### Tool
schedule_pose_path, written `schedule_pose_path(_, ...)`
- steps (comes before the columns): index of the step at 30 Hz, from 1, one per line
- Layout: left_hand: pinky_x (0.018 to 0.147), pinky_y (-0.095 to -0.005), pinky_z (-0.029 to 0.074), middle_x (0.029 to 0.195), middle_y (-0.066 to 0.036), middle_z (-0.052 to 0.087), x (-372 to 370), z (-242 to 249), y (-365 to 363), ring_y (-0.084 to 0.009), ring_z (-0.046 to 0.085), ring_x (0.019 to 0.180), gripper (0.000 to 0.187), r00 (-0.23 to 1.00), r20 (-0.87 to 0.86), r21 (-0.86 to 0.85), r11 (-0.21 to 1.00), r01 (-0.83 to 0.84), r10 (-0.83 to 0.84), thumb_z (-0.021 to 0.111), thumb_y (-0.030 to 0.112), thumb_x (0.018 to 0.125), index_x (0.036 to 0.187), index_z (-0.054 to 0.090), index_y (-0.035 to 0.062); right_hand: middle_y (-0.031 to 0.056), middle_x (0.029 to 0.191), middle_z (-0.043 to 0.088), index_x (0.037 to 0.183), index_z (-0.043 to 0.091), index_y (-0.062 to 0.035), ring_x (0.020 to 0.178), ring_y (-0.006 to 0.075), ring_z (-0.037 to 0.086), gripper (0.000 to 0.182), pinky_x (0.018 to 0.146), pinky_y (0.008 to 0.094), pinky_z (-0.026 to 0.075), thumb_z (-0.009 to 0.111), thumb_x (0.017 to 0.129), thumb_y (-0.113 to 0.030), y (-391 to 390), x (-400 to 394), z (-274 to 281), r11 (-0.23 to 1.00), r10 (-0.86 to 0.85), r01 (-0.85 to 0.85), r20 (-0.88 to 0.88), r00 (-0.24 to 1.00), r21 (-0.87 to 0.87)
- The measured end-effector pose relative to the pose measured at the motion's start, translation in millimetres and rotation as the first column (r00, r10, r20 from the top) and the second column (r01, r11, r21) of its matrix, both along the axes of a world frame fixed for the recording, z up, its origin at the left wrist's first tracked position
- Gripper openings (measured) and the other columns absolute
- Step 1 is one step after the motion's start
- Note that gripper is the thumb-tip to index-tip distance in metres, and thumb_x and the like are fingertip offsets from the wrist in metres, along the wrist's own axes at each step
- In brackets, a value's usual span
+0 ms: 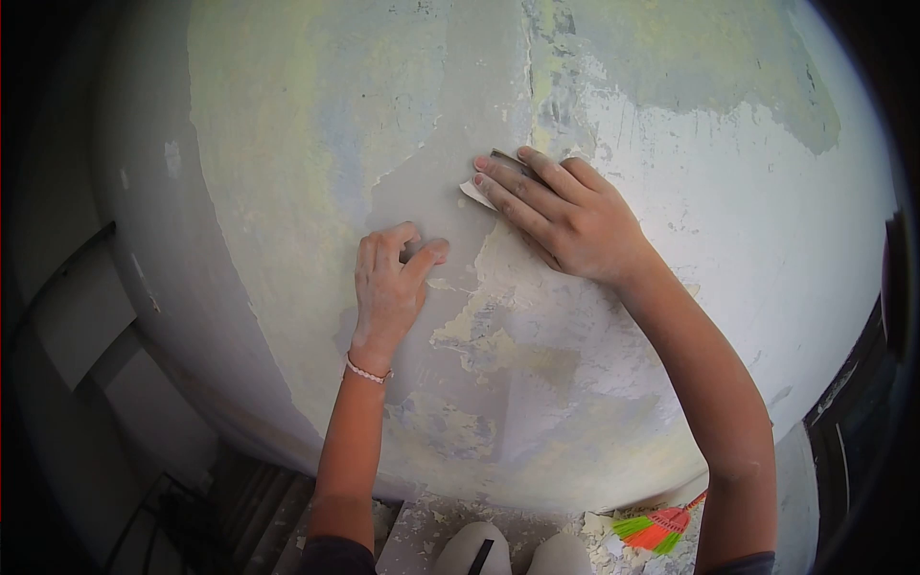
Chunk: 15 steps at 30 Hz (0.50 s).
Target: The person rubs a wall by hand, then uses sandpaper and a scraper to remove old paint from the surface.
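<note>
My right hand (565, 211) presses a folded piece of sandpaper (474, 195) flat against the wall (402, 192); a pale corner and a dark edge of it stick out around the fingers. Lower and to the left, my left hand (385, 278) is at the wall with its fingers curled and the thumb bent towards them. Its palm faces the wall, so anything inside is hidden. Between and below the hands, the wall shows grey patches, peeling white paint and yellowish-green areas. A vertical crack (528, 57) runs above my right hand.
A broom with orange and green bristles (656, 529) lies at the lower right among paint flakes (599, 546) on the floor. Stairs (273, 517) go down at the lower left. A dark frame (853, 412) stands at the right edge. My knees (474, 551) show at the bottom.
</note>
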<state>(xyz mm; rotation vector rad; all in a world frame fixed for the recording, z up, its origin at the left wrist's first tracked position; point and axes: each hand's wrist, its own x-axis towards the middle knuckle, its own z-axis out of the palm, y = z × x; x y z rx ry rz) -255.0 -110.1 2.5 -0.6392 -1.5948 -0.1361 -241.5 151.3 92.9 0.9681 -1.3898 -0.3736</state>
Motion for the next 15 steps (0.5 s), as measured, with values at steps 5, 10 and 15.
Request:
schedule_pose_path(5,0.081,-0.0385,0.044,0.106,-0.004,0.048,1.9,2.6,1.4,-0.026,0.048,0.092,0.03,1.0,-0.019,-0.01,1.0,-0.019,0.019,0.072,-0.006,0.078,0.094,0.073,0.019,0.0044,0.143,0.066,0.131,0.069,-0.0049,0.122,0.0226,0.061,0.046,0.087,0.0297,0.048,0.069,0.086,-0.018,0.0,-0.2,-0.4,1.0,-0.004,0.004,-0.001,1.0,0.0)
schedule_pose_path(10,0.083,-0.0391,0.044,0.109,-0.005,0.047,2.7,3.4,0.6,-0.0263,0.048,0.093,0.029,0.999,-0.022,-0.039,0.998,-0.05,0.05,0.072,-0.006,0.078,0.094,0.071,0.0181,0.0041,0.143,0.066,0.13,0.07,-0.0049,0.122,0.0225,0.061,0.046,0.088,0.0296,0.048,0.069,0.086,-0.017,-0.3,0.1,-1.2,1.0,-0.008,0.008,0.002,1.0,0.001)
schedule_pose_path(15,0.08,-0.0377,0.044,0.112,-0.008,0.044,4.1,7.6,4.0,-0.0247,0.049,0.092,0.02,0.996,0.06,0.077,0.995,0.068,-0.073,0.076,-0.002,0.085,0.098,0.069,0.0109,0.005,0.142,0.066,0.129,0.07,-0.0046,0.121,0.0225,0.061,0.046,0.087,0.0302,0.049,0.069,0.085,-0.017,-0.3,0.3,1.6,1.0,-0.006,0.006,-0.003,1.0,0.0)
